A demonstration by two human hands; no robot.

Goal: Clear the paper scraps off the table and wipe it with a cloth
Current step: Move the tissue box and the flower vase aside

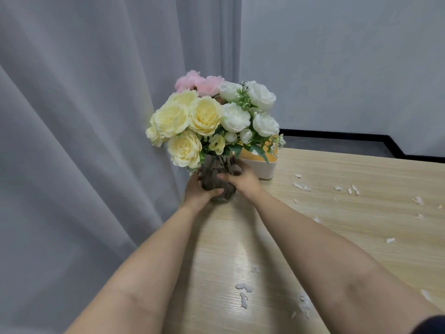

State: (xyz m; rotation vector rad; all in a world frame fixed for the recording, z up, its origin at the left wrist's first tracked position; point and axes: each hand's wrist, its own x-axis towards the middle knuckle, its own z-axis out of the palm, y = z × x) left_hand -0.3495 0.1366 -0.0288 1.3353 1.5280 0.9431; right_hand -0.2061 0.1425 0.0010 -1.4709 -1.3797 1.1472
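Observation:
A smoky glass vase (218, 186) full of yellow, white and pink flowers (207, 116) stands at the far left corner of the light wooden table (349, 227). My left hand (198, 191) grips the vase from the left. From the right, my right hand (243, 180) grips it too, fingers curled round the glass. Several white paper scraps lie scattered on the table: a cluster near me (243, 289) between my forearms, and others to the right (301, 186). No cloth is in view.
A cream box with an orange inside (262, 168) sits right behind the vase, touching the flower leaves. A grey curtain (84, 141) hangs along the table's left edge. A white wall with a black skirting (337, 136) runs behind.

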